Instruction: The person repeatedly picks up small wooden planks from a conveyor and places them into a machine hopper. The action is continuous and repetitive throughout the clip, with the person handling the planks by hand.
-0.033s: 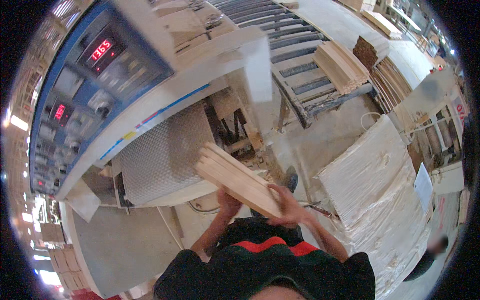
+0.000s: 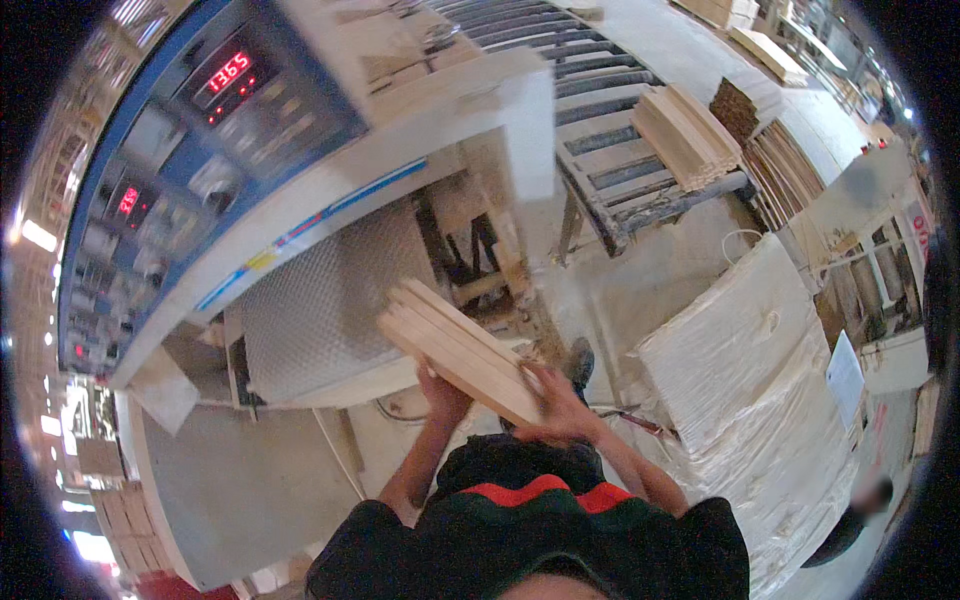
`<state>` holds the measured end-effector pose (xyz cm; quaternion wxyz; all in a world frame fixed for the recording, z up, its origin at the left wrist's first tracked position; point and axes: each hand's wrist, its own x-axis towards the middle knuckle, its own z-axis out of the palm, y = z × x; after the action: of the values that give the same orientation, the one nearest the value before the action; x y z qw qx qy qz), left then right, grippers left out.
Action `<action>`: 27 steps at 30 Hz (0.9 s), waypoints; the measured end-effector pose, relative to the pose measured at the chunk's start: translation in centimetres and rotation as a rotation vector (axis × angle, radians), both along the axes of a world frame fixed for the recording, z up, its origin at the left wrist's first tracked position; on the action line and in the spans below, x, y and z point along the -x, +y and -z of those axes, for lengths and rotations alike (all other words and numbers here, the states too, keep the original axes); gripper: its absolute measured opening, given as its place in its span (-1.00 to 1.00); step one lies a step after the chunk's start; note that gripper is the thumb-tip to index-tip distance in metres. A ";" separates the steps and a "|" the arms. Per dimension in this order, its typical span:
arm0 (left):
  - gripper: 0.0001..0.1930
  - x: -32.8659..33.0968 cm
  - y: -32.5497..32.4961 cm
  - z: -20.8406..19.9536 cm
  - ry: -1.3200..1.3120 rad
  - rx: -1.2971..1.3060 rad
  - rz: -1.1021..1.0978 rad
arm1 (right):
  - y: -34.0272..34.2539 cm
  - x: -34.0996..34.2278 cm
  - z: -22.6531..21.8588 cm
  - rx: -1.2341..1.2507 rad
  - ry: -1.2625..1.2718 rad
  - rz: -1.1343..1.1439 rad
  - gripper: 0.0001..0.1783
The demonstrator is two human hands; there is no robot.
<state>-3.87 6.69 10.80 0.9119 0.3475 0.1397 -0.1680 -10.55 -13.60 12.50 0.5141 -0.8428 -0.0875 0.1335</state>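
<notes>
A small stack of pale wooden strips [image 2: 462, 352] is held at a slant in front of my body. My left hand [image 2: 442, 392] grips its lower left side. Around the near right end, my right hand [image 2: 556, 404] is closed. The far end of the stack overlaps the textured grey conveyor belt [image 2: 335, 295] of a machine in this view; whether it touches the belt I cannot tell. Parts of my fingers are hidden by the wood.
The machine's blue control panel [image 2: 190, 185] with red displays stands at upper left. A roller conveyor [image 2: 600, 135] carries more wooden strips [image 2: 685, 140] at upper right. A wrapped pale stack [image 2: 745, 370] stands to my right. Another person [image 2: 850, 525] is at far right.
Both hands and the wooden strips have shifted slightly left, toward the machine's belt. The machine and control panel appear a little shifted in view.
</notes>
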 end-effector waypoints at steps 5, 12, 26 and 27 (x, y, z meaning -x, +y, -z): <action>0.02 0.1 10.7 5.4 -0.015 0.130 -0.302 | 19.9 -5.7 0.5 0.372 0.012 0.325 0.26; -0.20 4.1 11.4 7.9 -0.137 0.551 -0.349 | 25.7 -7.8 2.3 0.347 -0.070 0.476 0.20; -0.51 -0.7 13.1 7.4 -0.019 0.112 -0.516 | 24.1 -11.9 10.0 -0.035 -0.308 0.413 -0.35; -0.50 -0.6 13.3 7.6 -0.020 0.094 -0.501 | 23.9 -12.0 10.2 -0.100 -0.301 0.403 -0.38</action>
<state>-3.25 19.94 3.17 0.9415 0.2609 0.2045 0.0604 1.41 10.29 2.29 0.5525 -0.8271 0.0002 -0.1031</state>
